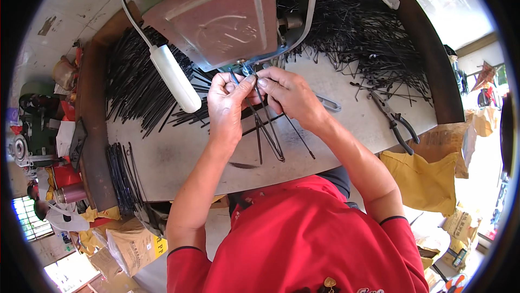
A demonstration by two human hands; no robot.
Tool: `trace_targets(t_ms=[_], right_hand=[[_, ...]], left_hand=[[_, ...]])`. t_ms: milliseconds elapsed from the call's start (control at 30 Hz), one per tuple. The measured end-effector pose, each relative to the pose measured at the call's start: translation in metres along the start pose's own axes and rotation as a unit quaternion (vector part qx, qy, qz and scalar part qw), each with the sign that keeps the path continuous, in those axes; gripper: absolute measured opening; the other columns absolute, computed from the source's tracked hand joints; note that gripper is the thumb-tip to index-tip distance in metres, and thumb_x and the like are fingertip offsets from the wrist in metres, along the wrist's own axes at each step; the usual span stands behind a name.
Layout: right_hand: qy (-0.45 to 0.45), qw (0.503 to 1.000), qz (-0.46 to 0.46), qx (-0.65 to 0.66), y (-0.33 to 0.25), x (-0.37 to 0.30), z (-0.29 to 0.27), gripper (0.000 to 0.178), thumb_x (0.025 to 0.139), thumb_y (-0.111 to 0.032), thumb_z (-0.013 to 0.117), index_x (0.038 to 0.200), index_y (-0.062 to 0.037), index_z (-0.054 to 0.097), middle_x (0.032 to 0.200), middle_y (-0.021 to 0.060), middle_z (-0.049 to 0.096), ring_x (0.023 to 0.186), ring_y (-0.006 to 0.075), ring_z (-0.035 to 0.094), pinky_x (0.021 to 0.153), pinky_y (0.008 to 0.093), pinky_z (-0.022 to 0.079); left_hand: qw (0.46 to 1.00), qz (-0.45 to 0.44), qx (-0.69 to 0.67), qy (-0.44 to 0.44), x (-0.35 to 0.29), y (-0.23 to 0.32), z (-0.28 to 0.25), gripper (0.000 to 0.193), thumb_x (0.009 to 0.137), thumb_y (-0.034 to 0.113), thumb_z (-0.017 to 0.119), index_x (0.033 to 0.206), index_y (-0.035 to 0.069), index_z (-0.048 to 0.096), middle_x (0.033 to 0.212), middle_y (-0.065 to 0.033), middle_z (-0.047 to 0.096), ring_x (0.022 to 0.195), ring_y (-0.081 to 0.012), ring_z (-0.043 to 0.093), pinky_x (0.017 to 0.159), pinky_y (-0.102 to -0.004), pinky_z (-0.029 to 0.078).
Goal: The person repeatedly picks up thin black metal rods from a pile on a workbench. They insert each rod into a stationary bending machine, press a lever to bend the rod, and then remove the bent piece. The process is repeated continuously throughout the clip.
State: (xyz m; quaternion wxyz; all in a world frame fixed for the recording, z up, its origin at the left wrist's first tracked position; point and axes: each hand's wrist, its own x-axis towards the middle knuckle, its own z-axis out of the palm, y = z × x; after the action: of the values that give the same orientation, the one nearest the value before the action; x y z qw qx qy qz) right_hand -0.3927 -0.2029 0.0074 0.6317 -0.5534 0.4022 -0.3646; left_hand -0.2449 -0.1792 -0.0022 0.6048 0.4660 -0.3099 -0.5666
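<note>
My left hand (226, 101) and my right hand (292, 93) are close together just under the front of a machine. Both are closed on thin black rods (265, 106). One of these rods bends back sharply near my stomach, and its lower part stands out in front of the table. The pinching fingertips meet near the machine's bright metal working point (247, 69), and they partly hide the rod ends there. Another black rod (299, 137) slants down to the right from beneath my right hand.
The machine's reddish-brown cover (219, 27) hangs over the table, with a white lamp (176, 79) at its left. Heaps of black rods (143, 87) lie at both sides. Pliers (391, 119) with black handles rest at the right edge, above a yellow cloth (425, 179).
</note>
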Motion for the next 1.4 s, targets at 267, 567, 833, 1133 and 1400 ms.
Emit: trace_targets(t_ms=[267, 567, 833, 1133, 1400], right_hand=[[0.006, 0.999, -0.002, 0.037, 0.002, -0.002, 0.004, 0.019, 0.095, -0.011, 0.048, 0.102, 0.0015, 0.059, 0.072, 0.0005, 0.053, 0.053, 0.0062, 0.044, 0.048, 0.0232, 0.037], [0.010, 0.999, 0.003, 0.049, 0.000, 0.000, 0.005, 0.019, 0.095, -0.012, 0.048, 0.100, 0.0022, 0.060, 0.070, 0.0015, 0.052, 0.052, 0.0069, 0.046, 0.047, 0.0238, 0.038], [0.029, 0.999, 0.007, 0.042, -0.002, 0.001, 0.008, 0.019, 0.094, -0.011, 0.048, 0.099, 0.0022, 0.060, 0.066, 0.0017, 0.052, 0.052, 0.0075, 0.047, 0.047, 0.0248, 0.039], [0.038, 0.998, 0.014, 0.057, -0.003, 0.002, 0.010, 0.020, 0.094, -0.012, 0.048, 0.101, 0.0028, 0.060, 0.065, 0.0019, 0.052, 0.052, 0.0076, 0.047, 0.046, 0.0253, 0.038], [0.071, 0.997, 0.023, 0.037, 0.011, -0.001, 0.011, 0.021, 0.094, -0.012, 0.050, 0.103, 0.0039, 0.060, 0.061, 0.0026, 0.052, 0.047, 0.0077, 0.045, 0.045, 0.0255, 0.036]], left_hand=[[0.999, 0.036, 0.019, 0.023, -0.006, 0.006, 0.008, 0.019, 0.085, 0.002, 0.066, 0.088, 0.004, 0.047, 0.074, -0.0016, 0.053, 0.065, -0.0130, 0.061, 0.057, -0.0260, 0.051], [0.999, 0.025, 0.007, 0.026, 0.000, 0.003, 0.004, 0.020, 0.084, 0.002, 0.066, 0.087, 0.005, 0.047, 0.074, -0.0018, 0.053, 0.064, -0.0127, 0.060, 0.057, -0.0260, 0.051], [0.999, 0.027, -0.010, 0.031, 0.001, 0.003, 0.007, 0.021, 0.083, 0.001, 0.067, 0.086, 0.005, 0.047, 0.076, -0.0015, 0.052, 0.064, -0.0127, 0.059, 0.057, -0.0261, 0.051], [0.998, 0.030, -0.020, 0.056, -0.002, 0.006, 0.012, 0.022, 0.083, 0.002, 0.068, 0.087, 0.006, 0.047, 0.076, -0.0012, 0.053, 0.064, -0.0121, 0.058, 0.057, -0.0260, 0.051], [0.997, -0.020, -0.039, 0.069, -0.008, -0.006, 0.013, 0.020, 0.084, 0.008, 0.070, 0.092, 0.006, 0.052, 0.079, -0.0001, 0.057, 0.069, -0.0102, 0.058, 0.062, -0.0249, 0.050]])
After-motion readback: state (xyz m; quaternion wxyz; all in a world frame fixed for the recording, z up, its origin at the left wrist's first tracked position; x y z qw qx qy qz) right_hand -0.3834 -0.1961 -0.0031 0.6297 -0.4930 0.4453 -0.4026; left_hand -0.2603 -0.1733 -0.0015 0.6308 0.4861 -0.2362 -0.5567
